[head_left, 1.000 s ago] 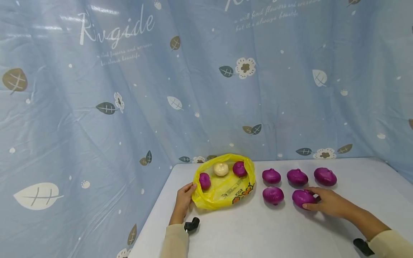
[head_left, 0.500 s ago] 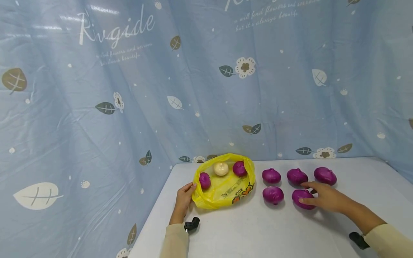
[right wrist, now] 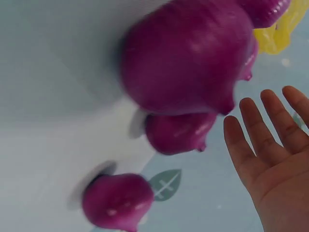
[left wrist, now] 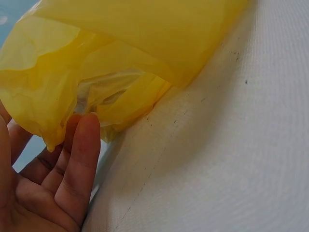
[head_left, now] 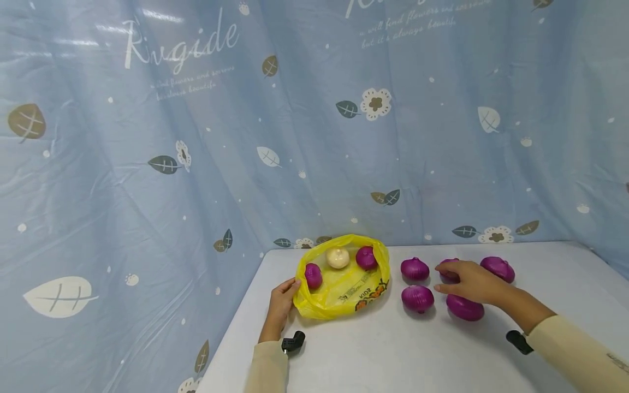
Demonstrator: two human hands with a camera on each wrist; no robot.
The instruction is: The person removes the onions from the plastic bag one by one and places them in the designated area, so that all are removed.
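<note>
A yellow plastic bag (head_left: 326, 311) lies with its mouth spread, holding a cream-white onion (head_left: 337, 258) and two purple onions, one at the left (head_left: 313, 276) and one at the right (head_left: 366, 257). At the bag's left rim my left hand (head_left: 280, 304) pinches the plastic; the left wrist view shows the film (left wrist: 159, 43) at its fingertips. My right hand (head_left: 472, 281), empty with fingers spread, is over the front-right purple onion (head_left: 464, 308) and partly covers a back one. In the right wrist view the nearest purple onion (right wrist: 186, 58) is beside the fingertips.
More purple onions stand on the white table (head_left: 383, 360): back left (head_left: 415, 269), front left (head_left: 417, 298) and back right (head_left: 498, 268). A blue printed curtain (head_left: 314, 136) hangs behind and to the left of the table.
My right hand has let go of the front-right onion and moved left and up, above it. The left hand and the bag have stayed put.
</note>
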